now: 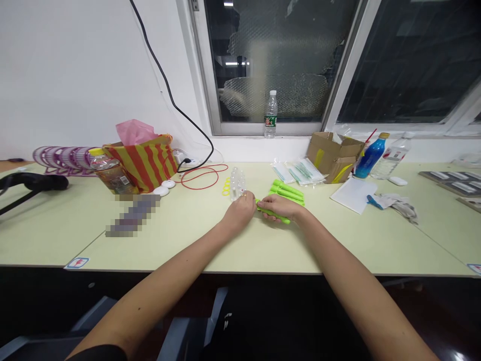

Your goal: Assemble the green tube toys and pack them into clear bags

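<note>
My right hand [277,205] is wrapped round a bright green plastic handle [284,219], whose thicker end sticks out to the right below the fingers. Against the handle's left tip, my left hand [243,207] is closed in a pinch; what lies between its fingers is hidden. Just behind the right hand lie several more green plastic handles [287,190] side by side. Beyond the left hand is a clear plastic piece with rounded bumps [237,181], and left of it a row of small yellow rings [226,186].
A cardboard box [330,155], plastic packets [298,171], a blue bottle [372,156], white paper [353,194] and gloves [394,204] are on the right. A striped bag [150,163], red cable [203,178] and drink bottle [110,173] stand left. The table's front edge [263,272] runs below my forearms.
</note>
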The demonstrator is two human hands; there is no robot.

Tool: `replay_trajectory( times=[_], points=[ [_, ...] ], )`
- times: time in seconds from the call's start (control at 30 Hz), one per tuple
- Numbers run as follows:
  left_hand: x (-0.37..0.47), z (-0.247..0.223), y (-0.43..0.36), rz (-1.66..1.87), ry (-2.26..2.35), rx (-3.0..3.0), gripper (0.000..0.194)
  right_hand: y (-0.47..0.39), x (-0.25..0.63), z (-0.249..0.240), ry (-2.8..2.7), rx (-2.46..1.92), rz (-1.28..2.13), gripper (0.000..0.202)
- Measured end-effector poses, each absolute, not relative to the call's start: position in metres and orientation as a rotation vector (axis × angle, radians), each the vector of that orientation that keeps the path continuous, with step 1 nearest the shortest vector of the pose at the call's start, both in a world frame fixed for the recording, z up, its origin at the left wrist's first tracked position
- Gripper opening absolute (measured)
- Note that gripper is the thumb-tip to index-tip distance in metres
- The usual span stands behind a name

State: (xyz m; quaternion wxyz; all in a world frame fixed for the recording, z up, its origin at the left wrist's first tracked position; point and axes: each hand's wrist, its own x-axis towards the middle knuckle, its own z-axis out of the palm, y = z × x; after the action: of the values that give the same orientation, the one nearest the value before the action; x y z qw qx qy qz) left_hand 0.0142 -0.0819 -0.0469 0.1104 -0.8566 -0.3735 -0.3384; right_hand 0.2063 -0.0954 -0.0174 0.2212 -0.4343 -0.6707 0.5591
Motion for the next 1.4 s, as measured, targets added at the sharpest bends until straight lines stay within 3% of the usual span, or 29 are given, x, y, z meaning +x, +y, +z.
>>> replay_trajectory(
  times=[0.83,1.07,1.4],
  points=[
    [0.008,-0.004,-0.103,-1.809,-1.842,-2.566,0.011,-0.105,0.197,0.006,-2.006,-0.966,1.166,0.037],
    [-0.032,0.004,-0.081,-2.413,-1.908,-2.357,0.005,-0.104,0.218,0.005,-1.853,-0.825,1.242,0.035],
    [-0.066,-0.015,-0.046,-2.532,-1.975,-2.214,0.009,-0.099,0.224,-0.004,-1.723,-0.731,1.325,0.034]
  ],
)
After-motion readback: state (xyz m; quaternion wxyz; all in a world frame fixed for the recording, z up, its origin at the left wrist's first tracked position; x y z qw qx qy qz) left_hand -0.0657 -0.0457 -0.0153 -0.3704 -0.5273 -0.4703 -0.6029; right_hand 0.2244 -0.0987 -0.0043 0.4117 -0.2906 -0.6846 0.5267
